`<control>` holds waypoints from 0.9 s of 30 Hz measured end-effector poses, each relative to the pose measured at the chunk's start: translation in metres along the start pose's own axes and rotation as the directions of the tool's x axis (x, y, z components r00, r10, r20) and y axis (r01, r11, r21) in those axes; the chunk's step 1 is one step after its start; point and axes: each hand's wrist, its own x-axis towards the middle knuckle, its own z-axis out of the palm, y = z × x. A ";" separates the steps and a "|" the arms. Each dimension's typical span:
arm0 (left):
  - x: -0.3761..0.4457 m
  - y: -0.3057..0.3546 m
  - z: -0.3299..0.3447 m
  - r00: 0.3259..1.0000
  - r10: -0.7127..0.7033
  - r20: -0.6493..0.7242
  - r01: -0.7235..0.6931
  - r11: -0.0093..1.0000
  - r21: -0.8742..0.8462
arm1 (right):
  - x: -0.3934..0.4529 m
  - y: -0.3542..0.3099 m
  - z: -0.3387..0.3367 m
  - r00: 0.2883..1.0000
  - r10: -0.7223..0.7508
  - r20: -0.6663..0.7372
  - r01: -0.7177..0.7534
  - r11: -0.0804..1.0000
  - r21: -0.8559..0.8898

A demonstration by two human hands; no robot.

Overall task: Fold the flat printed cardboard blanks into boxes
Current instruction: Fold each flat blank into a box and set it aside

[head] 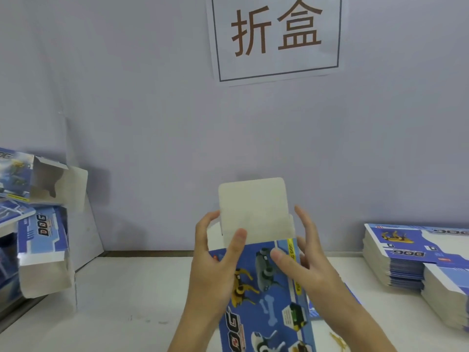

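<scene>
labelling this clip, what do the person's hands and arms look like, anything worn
Both hands are bare: the left hand and right hand show no gloves, rings or watch. The forearms are bare too, with no sleeves in view. Nails look short and unpainted.

The blue printed cardboard box blank [266,288] looks smooth, faintly glossy outside; its raised flap [252,207] shows matt grey-white raw board. The white tabletop [127,288] seems smooth, perhaps laminate.

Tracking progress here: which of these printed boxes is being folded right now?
The box between both hands, its white flap upright. The folded boxes lie left; the flat blanks sit stacked right.
</scene>
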 end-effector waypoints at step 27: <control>-0.006 -0.013 0.009 0.977 -0.204 -0.053 0.204 0.979 -0.015 | 0.013 0.029 0.008 0.960 0.089 -0.265 -0.040 0.982 0.184</control>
